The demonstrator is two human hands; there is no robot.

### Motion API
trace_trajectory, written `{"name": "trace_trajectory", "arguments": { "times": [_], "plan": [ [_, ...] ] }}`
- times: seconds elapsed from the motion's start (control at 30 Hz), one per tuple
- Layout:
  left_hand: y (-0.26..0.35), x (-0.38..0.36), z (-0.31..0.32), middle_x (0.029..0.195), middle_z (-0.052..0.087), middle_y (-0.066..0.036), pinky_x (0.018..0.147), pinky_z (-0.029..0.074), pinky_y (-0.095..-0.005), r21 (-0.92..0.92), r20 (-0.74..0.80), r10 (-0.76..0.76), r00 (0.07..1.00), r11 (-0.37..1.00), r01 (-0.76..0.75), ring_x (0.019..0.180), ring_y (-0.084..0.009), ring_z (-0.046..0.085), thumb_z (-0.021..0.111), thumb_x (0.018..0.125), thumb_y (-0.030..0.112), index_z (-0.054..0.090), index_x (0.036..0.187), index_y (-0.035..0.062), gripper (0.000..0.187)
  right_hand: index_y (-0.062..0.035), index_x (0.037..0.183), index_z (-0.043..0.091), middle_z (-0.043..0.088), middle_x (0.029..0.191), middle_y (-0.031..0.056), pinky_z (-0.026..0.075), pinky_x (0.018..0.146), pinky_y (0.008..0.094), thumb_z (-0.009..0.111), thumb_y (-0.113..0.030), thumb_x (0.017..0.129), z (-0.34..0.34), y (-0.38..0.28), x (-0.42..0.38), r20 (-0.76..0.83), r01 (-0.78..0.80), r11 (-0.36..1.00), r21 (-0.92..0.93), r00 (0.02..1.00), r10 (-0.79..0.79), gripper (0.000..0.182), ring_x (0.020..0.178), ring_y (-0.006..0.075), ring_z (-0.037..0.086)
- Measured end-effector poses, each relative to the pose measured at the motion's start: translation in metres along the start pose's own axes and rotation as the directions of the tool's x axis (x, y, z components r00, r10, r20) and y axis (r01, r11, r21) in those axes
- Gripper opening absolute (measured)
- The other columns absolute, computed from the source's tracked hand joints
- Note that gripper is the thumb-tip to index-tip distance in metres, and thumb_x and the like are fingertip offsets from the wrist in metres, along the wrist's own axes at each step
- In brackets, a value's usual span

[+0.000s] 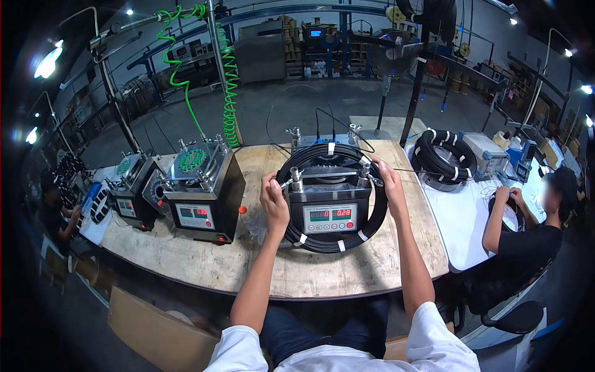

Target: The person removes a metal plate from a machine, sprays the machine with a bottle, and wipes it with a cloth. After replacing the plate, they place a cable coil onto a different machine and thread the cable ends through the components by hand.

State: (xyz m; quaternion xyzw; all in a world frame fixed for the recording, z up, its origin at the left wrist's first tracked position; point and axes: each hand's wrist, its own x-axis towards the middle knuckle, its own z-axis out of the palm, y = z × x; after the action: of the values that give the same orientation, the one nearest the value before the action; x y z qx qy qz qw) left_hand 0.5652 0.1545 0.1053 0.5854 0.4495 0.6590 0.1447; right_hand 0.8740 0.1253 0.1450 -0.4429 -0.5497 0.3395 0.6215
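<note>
A large coil of black cable, bound with several white ties, hangs in front of a pressure polishing machine. My left hand is closed on the coil's left side, close to a metal clamp knob. On the opposite side, my right hand grips the coil with its fingers over the upper right part. The machine's red-digit display panel shows through the ring. Thin black leads rise from behind the coil and loop over its top.
Two more polishing machines stand left on the wooden table. An orange cap lies near a clear plastic bag. Right, another cable coil rests on a white table beside a seated co-worker. Another person sits far left.
</note>
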Motion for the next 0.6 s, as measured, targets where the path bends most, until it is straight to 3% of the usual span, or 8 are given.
{"name": "trace_trajectory", "arguments": {
  "times": [0.1,0.13,0.23,0.27,0.37,0.47,0.57,0.6],
  "plan": [
    [-0.006,-0.001,0.001,0.116,0.065,-0.023,0.094,0.047,-0.0427,0.0,-0.003,0.012,1.0,1.0,-0.012,0.103,-0.0362,0.063,0.038,0.113,0.036,0.058,0.129,-0.002,0.046,0.0019,0.138,0.064,0.071,0.125,0.0125,0.048,0.099,0.0307,0.054,-0.032,0.111,0.012,0.01,-0.002,-0.107,0.19,0.957,-0.22,0.97,-0.217,0.045,0.112,0.0156,0.063],
    [-0.005,-0.002,0.001,0.117,0.065,-0.023,0.094,0.047,-0.0429,0.001,0.003,0.003,1.0,1.0,-0.003,0.103,-0.0364,0.063,0.038,0.113,0.036,0.058,0.129,-0.0019,0.046,0.0021,0.141,0.061,0.071,0.128,0.017,0.049,0.102,0.0342,0.056,-0.028,0.108,0.016,0.012,-0.009,-0.163,0.128,0.975,-0.182,0.974,-0.158,0.044,0.116,0.0237,0.067],
    [0.001,-0.004,-0.001,0.12,0.065,-0.023,0.095,0.047,-0.0434,0.024,-0.011,0.023,1.0,0.999,-0.023,0.106,-0.0369,0.063,0.039,0.113,0.037,0.059,0.131,-0.0011,0.047,0.0004,0.144,0.058,0.069,0.131,0.0226,0.051,0.102,0.0398,0.057,-0.026,0.107,0.031,0.019,-0.033,-0.231,0.243,0.849,-0.468,0.895,-0.383,0.046,0.12,0.0355,0.068],
    [0.002,-0.005,0.001,0.122,0.065,-0.023,0.096,0.047,-0.0435,0.033,-0.02,0.037,0.999,0.999,-0.037,0.107,-0.0371,0.063,0.039,0.113,0.037,0.059,0.131,-0.0009,0.047,-0.0017,0.15,0.052,0.064,0.136,0.026,0.051,0.102,0.0447,0.058,-0.022,0.104,0.031,0.021,-0.042,-0.217,0.212,0.825,-0.523,0.903,-0.37,0.05,0.123,0.043,0.064],
    [-0.004,-0.009,0.001,0.123,0.065,-0.022,0.096,0.048,-0.0415,0.044,-0.015,0.072,0.997,0.996,-0.072,0.109,-0.0373,0.064,0.04,0.113,0.039,0.057,0.137,0.0,0.049,-0.003,0.153,0.047,0.061,0.141,0.0244,0.051,0.102,0.0456,0.058,-0.016,0.104,0.035,0.032,-0.058,-0.246,0.23,0.77,-0.595,0.86,-0.447,0.053,0.123,0.0432,0.064],
    [0.0,-0.019,-0.005,0.129,0.065,-0.023,0.099,0.049,-0.0401,-0.026,0.075,-0.127,0.989,0.991,0.129,0.114,-0.0372,0.065,0.044,0.112,0.034,0.053,0.146,0.0006,0.048,-0.0018,0.155,0.043,0.057,0.143,0.0262,0.046,0.107,0.0452,0.054,-0.009,0.105,0.038,0.045,-0.065,-0.289,0.215,0.786,-0.58,0.848,-0.444,0.051,0.128,0.0431,0.06],
    [-0.008,-0.031,-0.001,0.136,0.064,-0.024,0.101,0.05,-0.0403,0.029,0.028,0.046,0.999,0.998,-0.047,0.12,-0.0373,0.065,0.047,0.112,0.028,0.049,0.152,0.0021,0.048,-0.0015,0.155,0.043,0.056,0.144,0.0273,0.044,0.11,0.0455,0.052,-0.009,0.106,0.043,0.059,-0.078,-0.356,0.182,0.793,-0.582,0.82,-0.449,0.051,0.131,0.0437,0.057],
    [-0.006,-0.032,-0.002,0.141,0.062,-0.026,0.104,0.049,-0.0432,0.015,0.029,0.024,0.999,1.0,-0.024,0.125,-0.0388,0.064,0.049,0.111,0.022,0.047,0.154,0.0032,0.047,-0.0015,0.156,0.043,0.056,0.144,0.0275,0.044,0.11,0.0459,0.052,-0.009,0.106,0.046,0.061,-0.081,-0.382,0.165,0.799,-0.579,0.811,-0.444,0.051,0.132,0.044,0.056]
  ]
}}
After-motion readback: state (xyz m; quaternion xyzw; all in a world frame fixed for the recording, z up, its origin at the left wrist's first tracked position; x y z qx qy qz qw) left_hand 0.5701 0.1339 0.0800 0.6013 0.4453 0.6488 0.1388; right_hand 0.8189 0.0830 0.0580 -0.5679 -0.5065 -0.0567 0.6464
